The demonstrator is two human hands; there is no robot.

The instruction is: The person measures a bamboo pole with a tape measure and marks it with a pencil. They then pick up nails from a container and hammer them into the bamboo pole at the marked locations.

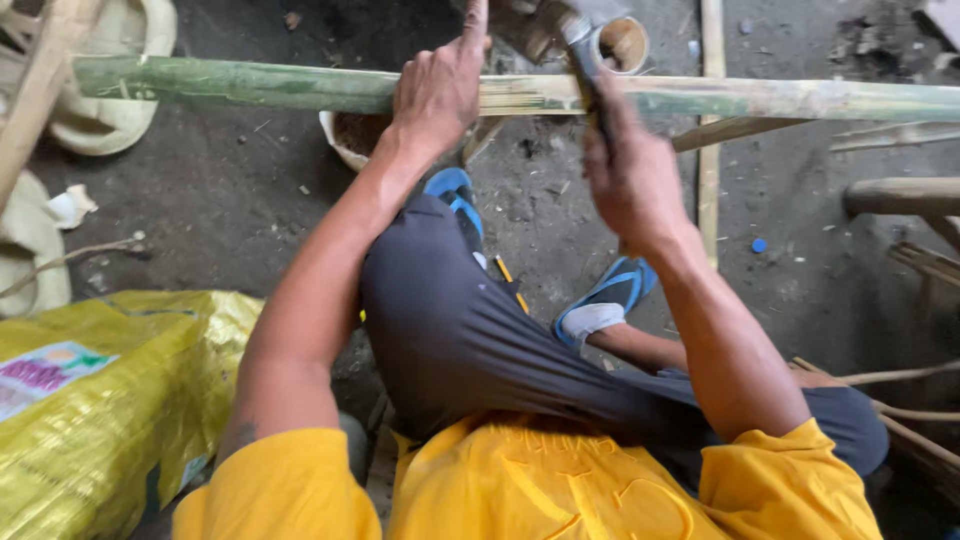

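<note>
Sitting low over a dirt floor (250,200), we have a long green bamboo pole (250,88) lying crosswise in front of our knees. Our left hand (437,92) rests on top of the pole, palm down, fingers curled loosely over its far side, with one finger pointing away from us; it presses on the bamboo rather than wrapping it fully. Our right hand (630,175) is closed in a fist around the dark handle of a tool (583,45), whose blurred metal head sits just beyond the fist, right at the pole's upper edge. What kind of tool it is we cannot tell for sure through the blur.

The pole runs well past both hands, out to the left and to the right. Between the two hands its skin looks pale and scraped. Just beyond the right hand, a short cut bamboo tube (624,43) shows its hollow end. Below the left hand, under the pole, the rim of a white bowl (338,145) peeks out. Nearer to us than either hand are our blue sandals (610,295), dark trousers and yellow shirt. Far to the left of the left hand, a shiny yellow sack (110,400) lies on the floor. Thin wooden slats (709,180) lie just right of the right hand.
</note>
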